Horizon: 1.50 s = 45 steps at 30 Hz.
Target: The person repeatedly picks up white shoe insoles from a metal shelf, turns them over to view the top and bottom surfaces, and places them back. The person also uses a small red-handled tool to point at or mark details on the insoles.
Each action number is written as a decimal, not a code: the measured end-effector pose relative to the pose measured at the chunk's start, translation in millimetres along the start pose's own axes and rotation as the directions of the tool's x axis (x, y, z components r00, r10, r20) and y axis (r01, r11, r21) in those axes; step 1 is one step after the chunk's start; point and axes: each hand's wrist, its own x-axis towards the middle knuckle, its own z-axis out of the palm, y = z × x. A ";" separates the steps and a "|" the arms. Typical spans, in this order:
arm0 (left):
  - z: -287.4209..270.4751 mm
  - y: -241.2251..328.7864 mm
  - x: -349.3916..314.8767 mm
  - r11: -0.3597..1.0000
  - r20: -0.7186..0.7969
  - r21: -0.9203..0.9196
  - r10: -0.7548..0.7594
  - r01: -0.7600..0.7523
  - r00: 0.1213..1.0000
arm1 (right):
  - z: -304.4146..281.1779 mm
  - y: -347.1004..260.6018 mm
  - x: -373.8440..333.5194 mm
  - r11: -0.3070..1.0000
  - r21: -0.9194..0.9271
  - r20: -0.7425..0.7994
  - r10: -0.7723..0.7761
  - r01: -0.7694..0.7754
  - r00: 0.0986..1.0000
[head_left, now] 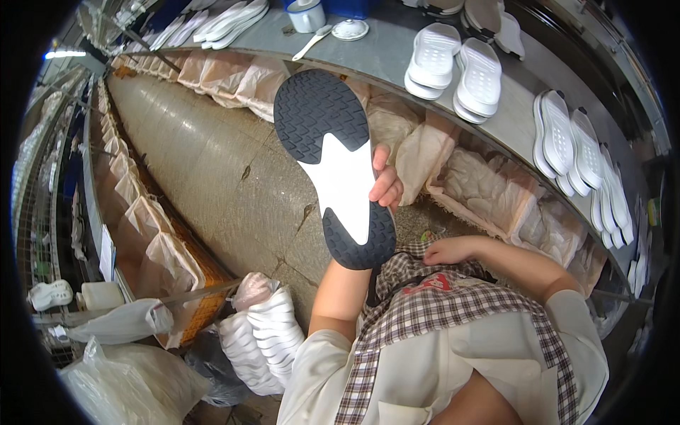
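My left hand (pixel 386 183) is wrapped round the edge of a shoe sole (pixel 338 170), its forearm passing behind it. The sole is held up with its tread side showing: black textured pads at both ends and a white pointed middle. Most of the left palm is hidden behind the sole. My right hand (pixel 451 250) rests against the checkered apron (pixel 425 308), its fingers curled in, with nothing visible in them.
A grey bench (pixel 386 53) curves along the far and right side, carrying white soles (pixel 433 58), a mug (pixel 307 15), a lid (pixel 350 29) and a brush (pixel 312 42). Cloth-lined bins (pixel 489 191) sit beneath. Bagged white soles (pixel 265 336) and a plastic sack (pixel 131 382) lie lower left.
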 end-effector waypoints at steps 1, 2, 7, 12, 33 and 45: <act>3.5 1.4 -1.4 1.000 0.008 0.001 -0.001 0.001 1.000 | 10.3 11.7 29.2 0.999 -0.043 -0.015 -0.025 0.024 1.000; 6.6 2.6 -2.8 1.000 0.006 -0.007 0.004 -0.004 1.000 | 20.8 24.1 55.5 0.996 -0.086 -0.011 -0.039 0.038 0.999; 22.3 5.0 -11.0 0.987 -0.110 -0.160 0.005 -0.022 0.994 | 39.7 76.8 130.8 0.973 -0.163 -0.072 0.152 -0.162 0.986; 36.5 11.2 -18.1 0.984 -0.123 -0.177 0.005 -0.027 0.992 | 27.9 86.8 139.4 0.740 -0.666 -0.014 0.113 -0.094 0.993; 33.3 17.4 -24.2 0.991 -0.063 -0.099 0.078 -0.084 0.995 | 22.8 79.8 119.3 0.606 -0.772 -0.205 0.047 -0.191 0.978; 32.7 14.7 -27.8 0.990 -0.077 -0.067 0.117 -0.123 0.990 | 25.0 43.2 90.1 0.665 -0.721 -0.358 -0.114 -0.196 0.927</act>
